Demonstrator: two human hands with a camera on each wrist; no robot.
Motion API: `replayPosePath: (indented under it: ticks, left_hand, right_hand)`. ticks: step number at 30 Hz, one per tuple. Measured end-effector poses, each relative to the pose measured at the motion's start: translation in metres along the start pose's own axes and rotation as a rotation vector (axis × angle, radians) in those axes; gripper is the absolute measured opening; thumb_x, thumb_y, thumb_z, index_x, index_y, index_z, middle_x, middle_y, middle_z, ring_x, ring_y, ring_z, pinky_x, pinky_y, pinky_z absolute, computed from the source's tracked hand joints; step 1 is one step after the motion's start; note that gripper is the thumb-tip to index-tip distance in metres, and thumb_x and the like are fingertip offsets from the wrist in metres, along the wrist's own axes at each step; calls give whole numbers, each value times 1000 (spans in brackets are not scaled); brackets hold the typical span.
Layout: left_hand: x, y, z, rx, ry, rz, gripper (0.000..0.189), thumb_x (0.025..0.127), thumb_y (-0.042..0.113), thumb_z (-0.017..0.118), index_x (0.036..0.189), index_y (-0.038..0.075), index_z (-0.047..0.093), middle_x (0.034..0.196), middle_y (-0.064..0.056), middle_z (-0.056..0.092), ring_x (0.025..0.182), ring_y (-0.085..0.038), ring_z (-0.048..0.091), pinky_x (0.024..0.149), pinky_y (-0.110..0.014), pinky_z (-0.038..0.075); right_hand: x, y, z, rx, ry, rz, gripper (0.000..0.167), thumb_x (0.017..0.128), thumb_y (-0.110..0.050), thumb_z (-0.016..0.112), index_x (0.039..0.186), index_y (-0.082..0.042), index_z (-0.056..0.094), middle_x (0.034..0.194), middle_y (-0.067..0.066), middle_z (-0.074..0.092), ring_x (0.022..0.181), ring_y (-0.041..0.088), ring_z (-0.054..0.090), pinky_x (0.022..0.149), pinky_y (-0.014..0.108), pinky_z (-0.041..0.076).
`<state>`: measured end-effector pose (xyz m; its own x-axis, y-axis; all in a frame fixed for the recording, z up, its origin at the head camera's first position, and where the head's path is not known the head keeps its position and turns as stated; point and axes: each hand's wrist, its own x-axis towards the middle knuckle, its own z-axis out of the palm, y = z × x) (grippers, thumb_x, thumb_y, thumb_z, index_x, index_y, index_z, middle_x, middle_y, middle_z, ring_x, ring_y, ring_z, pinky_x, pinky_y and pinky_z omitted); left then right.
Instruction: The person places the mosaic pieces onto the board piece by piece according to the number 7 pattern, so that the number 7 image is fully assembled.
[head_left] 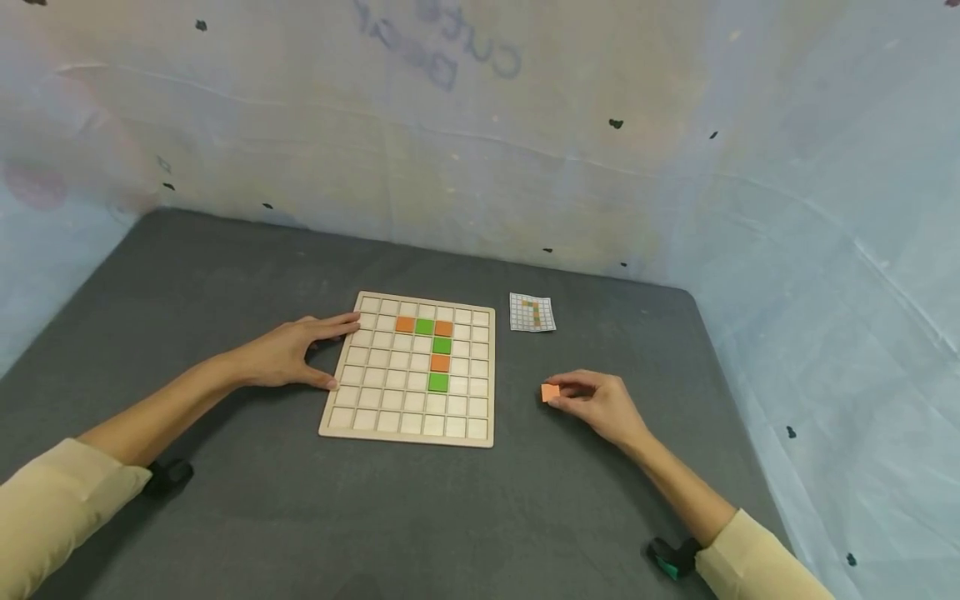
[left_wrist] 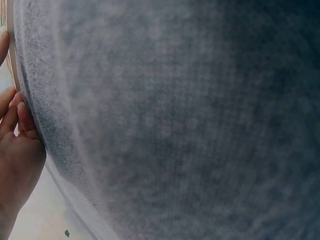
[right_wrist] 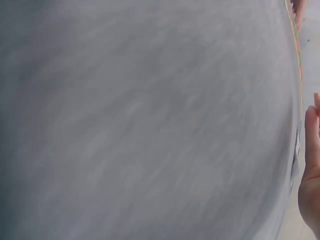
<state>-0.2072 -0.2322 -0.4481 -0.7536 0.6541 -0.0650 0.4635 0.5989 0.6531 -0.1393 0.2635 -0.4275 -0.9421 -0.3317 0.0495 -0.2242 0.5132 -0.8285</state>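
A wooden grid board (head_left: 480,429) lies flat on the dark table. Orange and green square tiles (head_left: 441,345) fill some of its cells, alternating in a short row and a column running down from its right end. My left hand (head_left: 281,354) rests at the board's left edge, thumb and fingers spread and touching it; the left wrist view shows part of this hand (left_wrist: 20,160) at its border. Right of the board, my right hand (head_left: 600,407) pinches an orange square tile (head_left: 551,392) between thumb and fingertips. In the right wrist view, that hand (right_wrist: 311,170) is partly cut off.
A small paper card (head_left: 532,312) printed with a coloured grid pattern lies beyond the board's upper right corner. The dark grey table (head_left: 420,517) meets a pale sheet (head_left: 375,167) at its back and sides. Dark bands (head_left: 171,478) show at both wrists.
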Motion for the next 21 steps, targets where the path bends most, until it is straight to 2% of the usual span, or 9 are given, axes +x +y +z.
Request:
replayPosePath:
  ticks: [3,5,9,16,21]
  left_hand:
    - [0,0,0,-3,1,0,97,78,49,80,155,10,37,164,-6,23,134,-31,40,100,-54,36]
    - [0,0,0,-6,1,-2,97,78,49,81,155,10,37,164,-6,23,133,-31,40,100,-55,36]
    - [1,1,1,-6,-2,-5,96,78,48,81,155,11,36,164,-5,23,133,-30,41,100,-54,36]
    - [1,1,1,-16,-10,-11,96,79,48,80,156,12,35,165,-5,21,134,-30,39,101,-55,35]
    - [0,0,0,-19,-12,-22,97,79,49,80,156,13,35,165,-4,21,134,-29,39,101,-54,35]
  right_hand:
    - [9,10,10,91,-7,29,26,84,-11,80,110,-8,76,90,6,74,77,19,72,69,31,58]
    - [13,6,17,149,-22,35,27,85,-9,79,111,-5,75,90,10,74,76,22,72,68,34,58]
    - [19,-6,31,192,-26,46,28,85,-11,79,112,-6,75,92,10,75,78,24,73,70,36,59]
    - [24,-29,50,118,-12,34,33,83,-11,81,115,-9,75,92,4,75,79,18,72,70,30,58]
    - [29,-40,64,70,-30,-26,36,81,-6,82,116,-3,74,92,9,75,79,22,72,67,27,57]
